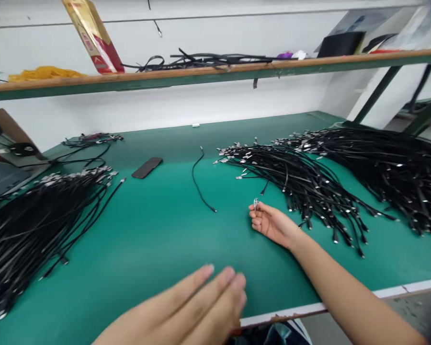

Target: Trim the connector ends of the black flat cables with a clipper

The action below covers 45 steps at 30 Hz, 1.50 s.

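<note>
My right hand (271,224) is over the green tabletop, its fingers closed in a pinch. A small shiny metal piece (256,206) sticks up between thumb and fingertips; its exact kind is hard to make out. Low in the foreground my left hand (197,309) has its fingers stretched out, somewhat blurred, with nothing seen in it. One short black cable (197,182) lies by itself on the table beyond both hands. To the right of it a bundle of black cables (298,177) with silver plugs spreads out, close to my right hand.
A second, larger cable pile (391,163) lies at the far right, another heap of cables (46,215) at the left. A dark phone (147,167) rests near the middle left. Above the back runs a shelf (201,76) with loose black strips and a red-gold box (93,36).
</note>
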Available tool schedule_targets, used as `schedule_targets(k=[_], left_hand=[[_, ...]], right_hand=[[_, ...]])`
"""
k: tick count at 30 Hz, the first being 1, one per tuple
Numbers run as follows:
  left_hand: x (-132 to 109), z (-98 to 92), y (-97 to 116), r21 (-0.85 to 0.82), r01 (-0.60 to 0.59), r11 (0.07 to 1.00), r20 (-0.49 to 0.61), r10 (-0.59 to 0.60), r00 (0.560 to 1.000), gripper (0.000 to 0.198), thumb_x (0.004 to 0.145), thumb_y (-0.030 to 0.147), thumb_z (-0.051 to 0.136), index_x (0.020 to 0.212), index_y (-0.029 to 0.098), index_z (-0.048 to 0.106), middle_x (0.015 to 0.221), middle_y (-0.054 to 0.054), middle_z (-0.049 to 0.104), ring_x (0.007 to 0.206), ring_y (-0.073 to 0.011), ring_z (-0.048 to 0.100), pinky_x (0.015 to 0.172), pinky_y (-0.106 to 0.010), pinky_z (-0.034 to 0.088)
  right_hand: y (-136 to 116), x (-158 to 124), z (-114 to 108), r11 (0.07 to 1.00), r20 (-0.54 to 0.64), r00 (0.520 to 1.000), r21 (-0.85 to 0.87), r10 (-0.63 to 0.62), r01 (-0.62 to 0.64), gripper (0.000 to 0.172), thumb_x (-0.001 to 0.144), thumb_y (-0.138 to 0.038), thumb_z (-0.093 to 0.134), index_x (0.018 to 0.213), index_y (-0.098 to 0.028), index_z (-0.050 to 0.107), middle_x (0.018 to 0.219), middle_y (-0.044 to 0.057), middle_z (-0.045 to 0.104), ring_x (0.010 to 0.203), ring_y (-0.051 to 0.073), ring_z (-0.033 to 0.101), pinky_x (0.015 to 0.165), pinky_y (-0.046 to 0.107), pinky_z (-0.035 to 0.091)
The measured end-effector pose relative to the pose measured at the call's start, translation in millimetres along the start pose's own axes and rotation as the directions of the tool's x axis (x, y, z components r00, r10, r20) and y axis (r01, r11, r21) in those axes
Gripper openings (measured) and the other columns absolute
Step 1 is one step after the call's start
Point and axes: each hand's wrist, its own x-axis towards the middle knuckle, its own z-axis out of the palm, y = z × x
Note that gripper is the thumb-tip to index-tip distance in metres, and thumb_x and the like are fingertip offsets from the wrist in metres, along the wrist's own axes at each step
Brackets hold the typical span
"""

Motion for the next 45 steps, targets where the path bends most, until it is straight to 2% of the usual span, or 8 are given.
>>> schedule_targets(k=[15,20,23,27,30,34,38,45], left_hand=[[19.7,7.2,-13.9,0.088,-0.088,0.992,0.066,0.083,0.994,0.033,0.102,0.018,0.057,0.126,0.001,0.072,0.126,-0.017,0.076,0.114,-0.0291,0.069,0.109,-0.044,0.050],[20.4,30.7,-19.2,-0.167,0.153,0.974,0.220,-0.115,0.969,0.025,0.105,0.019,0.051,0.111,0.015,0.076,0.107,-0.012,0.080,0.098,-0.0234,0.073,0.091,-0.037,0.056],[27.1,62.0,-34.9,-0.128,0.423,0.897,0.335,-0.363,0.870,0.033,0.108,0.029,0.049,0.088,0.018,0.072,0.076,-0.006,0.073,0.070,-0.0193,0.070,0.066,-0.033,0.055],[53.8,109.4,-64.9,-0.029,0.779,0.626,0.416,-0.702,0.579,0.033,0.106,0.045,0.058,0.101,0.015,0.070,0.090,-0.004,0.073,0.078,-0.0181,0.071,0.075,-0.037,0.060],[78.5,137.4,-81.5,-0.054,0.896,0.441,0.476,-0.777,0.411,0.034,0.102,0.047,0.064,0.112,0.015,0.070,0.107,-0.007,0.073,0.093,-0.0217,0.072,0.086,-0.043,0.061],[93.1,161.4,-97.6,-0.176,0.954,0.244,0.571,-0.764,0.301,0.034,0.101,0.043,0.066,0.123,0.016,0.068,0.122,-0.010,0.071,0.104,-0.0247,0.071,0.091,-0.047,0.060],[79.7,168.4,-109.2,-0.392,0.918,0.053,0.641,-0.701,0.314,0.030,0.101,0.039,0.067,0.122,0.016,0.068,0.118,-0.009,0.071,0.098,-0.0221,0.071,0.085,-0.042,0.062],[34.3,164.0,-80.5,-0.798,0.521,-0.304,0.569,-0.664,0.485,0.037,0.106,0.051,0.056,0.111,0.016,0.066,0.086,0.000,0.066,0.064,-0.0126,0.061,0.061,-0.029,0.055]], right_hand=[[-2.7,-3.0,-7.2,0.999,-0.032,0.999,-0.008,0.037,-0.037,0.015,0.092,-0.032,0.079,0.097,-0.018,0.078,0.080,0.005,0.069,0.062,0.014,0.061,0.062,0.026,0.060],[-1.0,-1.8,-6.7,0.999,-0.018,0.999,-0.018,0.033,-0.033,0.020,0.089,-0.034,0.084,0.096,-0.017,0.077,0.079,0.003,0.070,0.062,0.012,0.062,0.062,0.024,0.060],[1.2,-0.2,-5.1,0.999,-0.013,1.000,-0.034,0.022,-0.023,0.021,0.088,-0.034,0.084,0.096,-0.016,0.077,0.079,0.003,0.070,0.062,0.011,0.062,0.062,0.024,0.058],[4.3,3.7,-2.1,0.998,-0.009,1.000,-0.057,-0.014,0.014,0.025,0.087,-0.037,0.085,0.094,-0.014,0.076,0.076,0.002,0.067,0.056,0.009,0.056,0.057,0.022,0.053],[6.3,4.7,-1.7,0.996,0.010,0.999,-0.073,-0.053,0.053,0.029,0.089,-0.041,0.083,0.093,-0.014,0.076,0.074,0.001,0.066,0.050,0.006,0.047,0.049,0.021,0.044],[9.1,2.1,-3.6,0.991,0.026,0.994,-0.086,-0.102,0.103,0.031,0.092,-0.045,0.080,0.098,-0.014,0.076,0.083,0.005,0.070,0.052,0.007,0.046,0.050,0.022,0.044],[11.1,0.8,-2.4,0.991,0.010,0.994,-0.084,-0.106,0.107,0.030,0.095,-0.044,0.075,0.095,-0.014,0.076,0.081,0.007,0.070,0.054,0.009,0.048,0.053,0.023,0.046],[6.7,0.9,6.2,0.986,-0.006,0.995,-0.132,-0.099,0.097,0.025,0.092,-0.035,0.074,0.103,-0.013,0.078,0.086,0.007,0.068,0.063,0.011,0.053,0.062,0.026,0.050]])
